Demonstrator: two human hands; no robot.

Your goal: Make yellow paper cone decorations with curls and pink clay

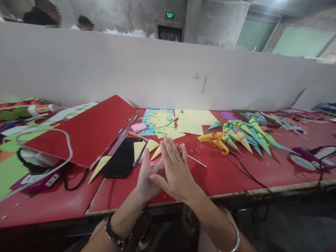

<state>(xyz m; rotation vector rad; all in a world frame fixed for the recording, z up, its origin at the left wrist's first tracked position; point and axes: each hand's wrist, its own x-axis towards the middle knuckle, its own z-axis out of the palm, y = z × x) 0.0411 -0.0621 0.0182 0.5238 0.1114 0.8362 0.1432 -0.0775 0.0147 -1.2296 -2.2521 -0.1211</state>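
My left hand (150,175) and my right hand (176,170) meet palm to palm above the front of the red table (223,178). The fingers of my right hand stretch forward over my left palm. Whether anything lies between the palms is hidden. Just beyond my fingers are cut yellow paper pieces (139,150), partly covered by my left hand. A thin pale stick (196,161) lies to the right of my right hand. Left of my hands rests a black phone (122,159), with a yellow paper piece (99,168) beside it.
A yellow glue gun (215,140) with a black cord lies at right, beside a pile of yellow and blue paper cones (253,134). Yellow sheets (193,122) and scraps lie at the back. A red board (86,129) and purple power strip (39,178) are left. A white partition (147,73) stands behind.
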